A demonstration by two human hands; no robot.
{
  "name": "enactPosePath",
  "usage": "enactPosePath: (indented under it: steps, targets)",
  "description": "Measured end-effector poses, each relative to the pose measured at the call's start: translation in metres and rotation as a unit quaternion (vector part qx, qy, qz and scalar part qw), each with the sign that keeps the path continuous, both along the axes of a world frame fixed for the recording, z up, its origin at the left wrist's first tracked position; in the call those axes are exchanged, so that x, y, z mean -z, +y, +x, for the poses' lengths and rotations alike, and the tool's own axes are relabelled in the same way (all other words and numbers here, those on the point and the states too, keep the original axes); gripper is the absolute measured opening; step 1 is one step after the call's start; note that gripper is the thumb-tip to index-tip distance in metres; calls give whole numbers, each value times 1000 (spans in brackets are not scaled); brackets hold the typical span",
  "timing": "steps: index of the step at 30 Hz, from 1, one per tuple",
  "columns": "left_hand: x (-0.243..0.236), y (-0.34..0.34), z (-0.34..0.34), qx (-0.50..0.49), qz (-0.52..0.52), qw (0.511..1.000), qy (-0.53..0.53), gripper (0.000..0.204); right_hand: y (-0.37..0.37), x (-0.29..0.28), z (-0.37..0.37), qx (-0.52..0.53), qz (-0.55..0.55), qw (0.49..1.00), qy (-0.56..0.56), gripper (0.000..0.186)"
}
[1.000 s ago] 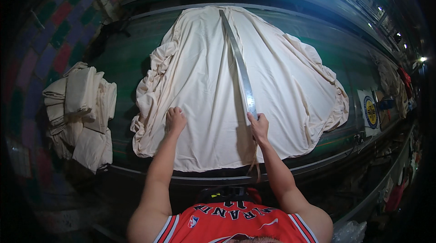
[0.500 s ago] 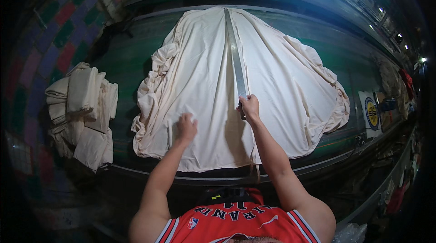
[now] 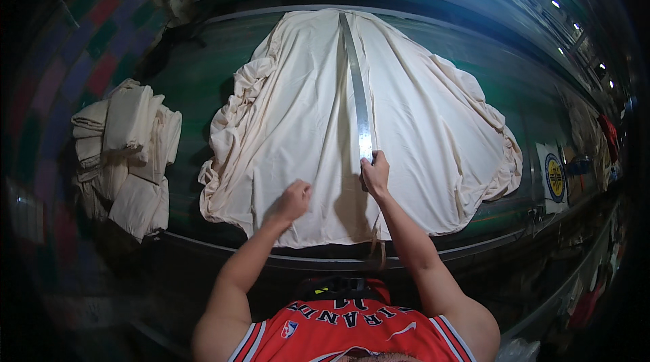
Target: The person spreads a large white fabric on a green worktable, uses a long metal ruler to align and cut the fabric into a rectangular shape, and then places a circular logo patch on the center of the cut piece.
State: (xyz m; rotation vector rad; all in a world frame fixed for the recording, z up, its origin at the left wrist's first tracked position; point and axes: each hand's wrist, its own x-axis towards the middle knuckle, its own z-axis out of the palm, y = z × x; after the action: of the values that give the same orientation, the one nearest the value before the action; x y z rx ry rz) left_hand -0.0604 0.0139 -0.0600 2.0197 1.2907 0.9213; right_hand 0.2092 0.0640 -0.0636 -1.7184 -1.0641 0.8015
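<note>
Head view, beginning at the far left, takes in a dim brick-patterned surface (image 3: 101,72) in purple, red and green. Next to it, a pile of folded cream cloth (image 3: 128,121) sits at the left end of the green bench (image 3: 193,111), its lowest pieces hanging near the front edge. Well apart from that pile, a large cream sheet (image 3: 420,152) lies spread across the middle of the bench, its left side bunched into thick ruffles and its front hem reaching the near edge. Over the left half of this sheet is the left hand (image 3: 294,201), fingers curled in toward the palm; whether they touch or pinch the fabric I cannot tell. Right of that hand, a long, flat metal strip (image 3: 356,84) runs from the sheet's far edge toward the person, lying along the folds near the middle. The right hand (image 3: 376,172) grips its near end, fingers clamped around the metal. Below this hand, a thin tan strand (image 3: 381,253) dangles at the front hem. Farther right, the sheet's other side gathers into ruffles, and beyond them a pale panel (image 3: 553,178) bearing a round blue and yellow emblem stands near the bench's right end.
</note>
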Motion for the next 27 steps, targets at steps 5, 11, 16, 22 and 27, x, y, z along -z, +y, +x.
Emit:
enactPosePath:
  steps: [5,11,16,22,27]
  targets:
    - [6,70,-45,-141,44,989,9,11,-66,7,-12,-38,26,999,-21,25]
    - [-7,110,-91,-218,62,972,69,18,-126,-29,-24,-77,-62,994,47,36]
    - [-14,108,-115,-268,47,957,97,27,-130,-41,-24,-115,-92,989,27,39]
    - [-22,82,-113,-271,29,955,116,31,-122,-49,-18,-148,-105,983,-4,33]
    - [-42,81,-105,-281,35,953,112,29,-125,-52,-13,-161,-74,984,5,34]
